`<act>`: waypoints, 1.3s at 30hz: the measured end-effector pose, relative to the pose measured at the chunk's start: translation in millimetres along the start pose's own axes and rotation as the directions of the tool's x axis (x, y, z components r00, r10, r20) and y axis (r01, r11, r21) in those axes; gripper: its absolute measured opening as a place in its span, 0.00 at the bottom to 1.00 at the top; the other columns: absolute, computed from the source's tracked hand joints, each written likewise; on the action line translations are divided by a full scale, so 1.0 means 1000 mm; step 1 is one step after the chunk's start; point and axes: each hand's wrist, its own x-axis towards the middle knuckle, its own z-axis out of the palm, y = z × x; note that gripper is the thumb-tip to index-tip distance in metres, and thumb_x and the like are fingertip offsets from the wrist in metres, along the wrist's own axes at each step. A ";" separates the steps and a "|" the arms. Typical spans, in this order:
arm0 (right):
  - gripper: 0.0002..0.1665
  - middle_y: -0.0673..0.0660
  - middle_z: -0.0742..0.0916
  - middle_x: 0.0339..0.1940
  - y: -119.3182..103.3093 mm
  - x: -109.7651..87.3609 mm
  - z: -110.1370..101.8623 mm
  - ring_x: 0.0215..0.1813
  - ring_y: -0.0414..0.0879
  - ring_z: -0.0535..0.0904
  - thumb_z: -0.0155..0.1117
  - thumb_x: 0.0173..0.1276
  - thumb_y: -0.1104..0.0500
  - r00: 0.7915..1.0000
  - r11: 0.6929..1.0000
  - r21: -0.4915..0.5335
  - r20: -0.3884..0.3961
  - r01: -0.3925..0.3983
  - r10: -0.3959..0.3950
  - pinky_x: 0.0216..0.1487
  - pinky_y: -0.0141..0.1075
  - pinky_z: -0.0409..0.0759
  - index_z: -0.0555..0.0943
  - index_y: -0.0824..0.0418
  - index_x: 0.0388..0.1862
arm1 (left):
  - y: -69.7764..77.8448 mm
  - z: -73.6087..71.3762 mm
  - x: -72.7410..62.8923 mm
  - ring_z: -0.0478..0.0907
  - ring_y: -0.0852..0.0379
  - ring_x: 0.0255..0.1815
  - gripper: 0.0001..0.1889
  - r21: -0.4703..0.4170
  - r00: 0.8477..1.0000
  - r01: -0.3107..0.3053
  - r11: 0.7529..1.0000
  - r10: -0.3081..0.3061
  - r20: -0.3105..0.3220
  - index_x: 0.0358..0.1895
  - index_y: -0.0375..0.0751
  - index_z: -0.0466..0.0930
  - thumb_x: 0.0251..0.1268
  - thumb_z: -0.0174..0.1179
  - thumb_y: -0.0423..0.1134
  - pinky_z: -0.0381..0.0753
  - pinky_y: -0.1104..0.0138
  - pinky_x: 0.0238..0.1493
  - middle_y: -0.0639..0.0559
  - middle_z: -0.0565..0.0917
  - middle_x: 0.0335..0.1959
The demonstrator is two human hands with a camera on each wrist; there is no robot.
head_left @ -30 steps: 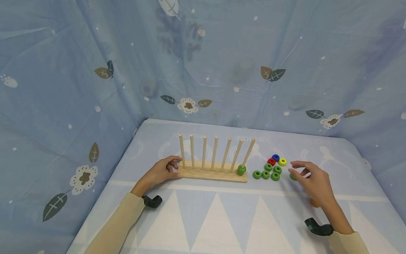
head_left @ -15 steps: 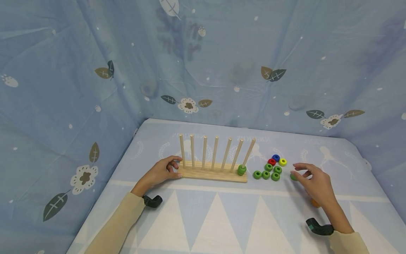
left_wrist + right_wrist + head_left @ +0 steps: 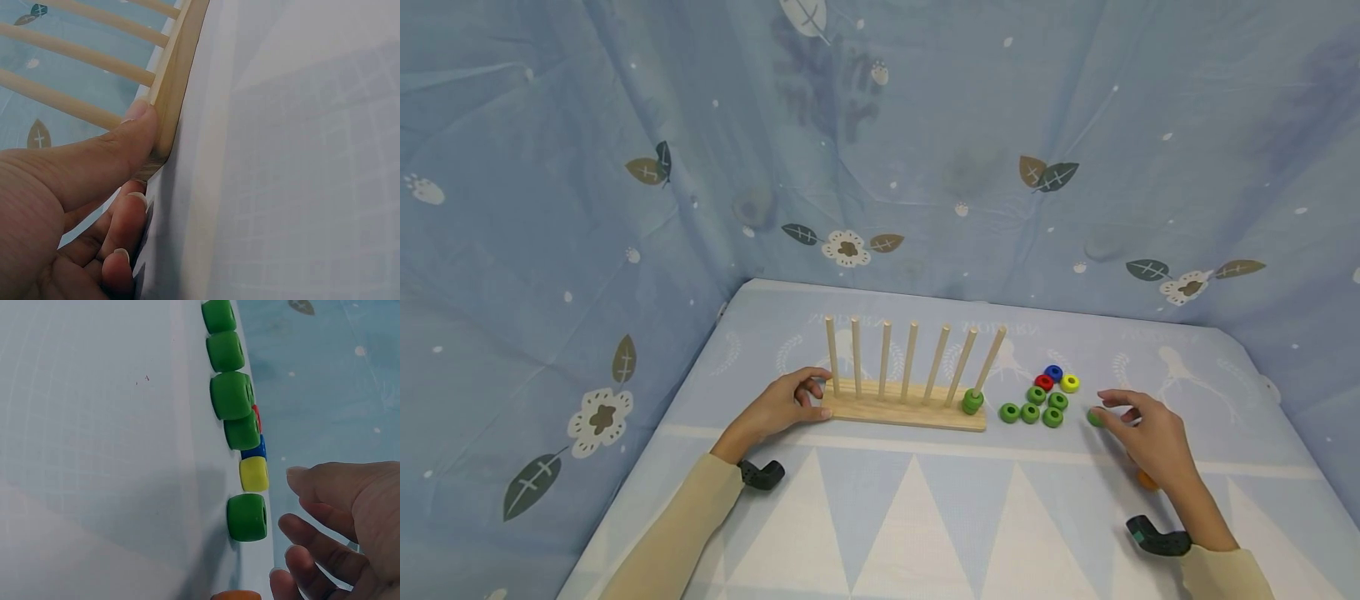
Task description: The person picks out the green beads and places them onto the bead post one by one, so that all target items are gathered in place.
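A wooden peg rack with several upright pegs stands on the table. My left hand grips its left end, the thumb on the wood by the endmost peg. On the rightmost peg, green beads sit at the bottom. My right hand hovers by a loose green bead, thumb and fingers spread apart. Nothing is held in it, and in the right wrist view the fingertips appear apart from the bead. An orange bead lies under the right wrist, partly hidden.
Several green beads lie right of the rack. Behind them are a red bead, a blue bead and a yellow bead. A patterned cloth hangs along the table's back and left sides.
My right hand has shifted slightly right and toward me, uncovering a little more of the loose green bead. The left hand and the rack have stayed put.
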 end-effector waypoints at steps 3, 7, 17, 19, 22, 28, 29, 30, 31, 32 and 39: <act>0.22 0.64 0.88 0.49 0.001 -0.001 0.001 0.42 0.53 0.79 0.74 0.69 0.54 1.000 1.000 0.004 0.007 -0.003 0.003 0.31 0.33 0.73 0.85 0.64 0.57 | 0.001 0.000 0.000 0.74 0.50 0.35 0.33 -0.001 1.000 0.001 1.000 -0.001 0.000 0.70 0.41 0.73 0.62 0.75 0.36 0.74 0.63 0.39 0.43 0.79 0.45; 0.23 0.65 0.88 0.50 0.003 -0.002 0.002 0.43 0.53 0.79 0.74 0.70 0.53 0.999 1.000 0.011 0.026 -0.021 0.020 0.30 0.34 0.74 0.84 0.64 0.57 | 0.001 0.001 0.000 0.74 0.50 0.35 0.33 -0.010 1.000 0.004 1.000 -0.004 0.001 0.69 0.41 0.73 0.62 0.75 0.35 0.75 0.64 0.38 0.42 0.79 0.45; 0.22 0.66 0.88 0.50 0.009 -0.003 0.006 0.43 0.54 0.80 0.75 0.68 0.55 0.999 1.000 -0.002 0.027 -0.019 0.019 0.35 0.40 0.73 0.85 0.66 0.56 | 0.002 0.001 0.000 0.73 0.50 0.34 0.33 -0.019 1.000 0.007 1.000 -0.007 -0.002 0.70 0.40 0.73 0.62 0.75 0.35 0.74 0.64 0.38 0.42 0.78 0.45; 0.22 0.66 0.88 0.50 0.009 -0.004 0.007 0.42 0.54 0.80 0.75 0.68 0.55 0.999 1.000 -0.007 0.030 -0.024 0.024 0.36 0.40 0.73 0.85 0.66 0.56 | 0.002 0.001 0.000 0.74 0.50 0.35 0.33 -0.017 1.000 0.006 1.000 -0.006 -0.002 0.70 0.40 0.73 0.62 0.75 0.35 0.74 0.64 0.38 0.42 0.78 0.45; 0.22 0.66 0.87 0.49 0.010 -0.004 0.008 0.42 0.53 0.79 0.75 0.68 0.56 0.999 0.999 -0.013 0.039 -0.038 0.039 0.35 0.41 0.73 0.85 0.67 0.56 | 0.002 0.001 0.000 0.73 0.50 0.35 0.33 -0.018 1.000 0.005 1.000 -0.005 -0.003 0.70 0.40 0.73 0.62 0.75 0.35 0.74 0.64 0.39 0.41 0.78 0.45; 0.24 0.67 0.86 0.46 0.011 -0.004 0.008 0.39 0.53 0.78 0.74 0.68 0.55 0.994 0.996 -0.026 0.066 -0.082 0.084 0.33 0.39 0.71 0.84 0.69 0.57 | 0.000 0.001 0.000 0.73 0.50 0.35 0.33 -0.018 1.000 0.006 1.000 -0.006 -0.007 0.69 0.40 0.73 0.62 0.75 0.34 0.74 0.64 0.38 0.41 0.78 0.45; 0.24 0.67 0.86 0.46 0.011 -0.004 0.008 0.39 0.52 0.77 0.74 0.68 0.55 0.994 0.996 -0.029 0.069 -0.087 0.089 0.32 0.39 0.71 0.84 0.69 0.57 | 0.000 0.001 0.000 0.73 0.50 0.35 0.33 -0.018 1.000 0.006 1.000 -0.006 -0.008 0.69 0.40 0.73 0.62 0.75 0.34 0.74 0.64 0.38 0.41 0.78 0.45; 0.24 0.66 0.86 0.45 0.012 -0.004 0.008 0.38 0.52 0.77 0.74 0.68 0.55 0.993 0.995 -0.030 0.071 -0.091 0.093 0.32 0.39 0.70 0.84 0.70 0.57 | 0.000 0.001 0.000 0.73 0.49 0.35 0.33 -0.019 1.000 0.005 1.000 -0.005 -0.008 0.69 0.39 0.73 0.62 0.75 0.34 0.74 0.64 0.38 0.41 0.78 0.45; 0.24 0.66 0.86 0.44 0.012 -0.004 0.008 0.38 0.52 0.76 0.74 0.68 0.55 0.993 0.995 -0.032 0.071 -0.095 0.097 0.32 0.39 0.70 0.84 0.70 0.57 | 0.000 0.001 0.000 0.73 0.49 0.35 0.33 -0.019 1.000 0.006 1.000 -0.006 -0.009 0.69 0.39 0.73 0.61 0.75 0.34 0.74 0.64 0.38 0.41 0.78 0.45; 0.25 0.65 0.86 0.43 0.012 -0.004 0.009 0.37 0.51 0.76 0.74 0.68 0.55 0.992 0.995 -0.034 0.071 -0.097 0.100 0.31 0.39 0.70 0.83 0.70 0.57 | 0.000 0.001 0.000 0.73 0.49 0.35 0.33 -0.019 1.000 0.006 1.000 -0.006 -0.010 0.69 0.39 0.73 0.61 0.75 0.34 0.74 0.64 0.38 0.41 0.78 0.45; 0.23 0.61 0.86 0.40 0.014 -0.006 0.011 0.35 0.49 0.75 0.74 0.68 0.56 0.994 0.995 -0.027 0.063 -0.093 0.094 0.30 0.36 0.69 0.84 0.69 0.57 | 0.000 0.001 0.000 0.73 0.49 0.35 0.33 -0.017 1.000 0.004 1.000 -0.004 -0.008 0.70 0.40 0.73 0.62 0.75 0.35 0.74 0.64 0.39 0.41 0.78 0.46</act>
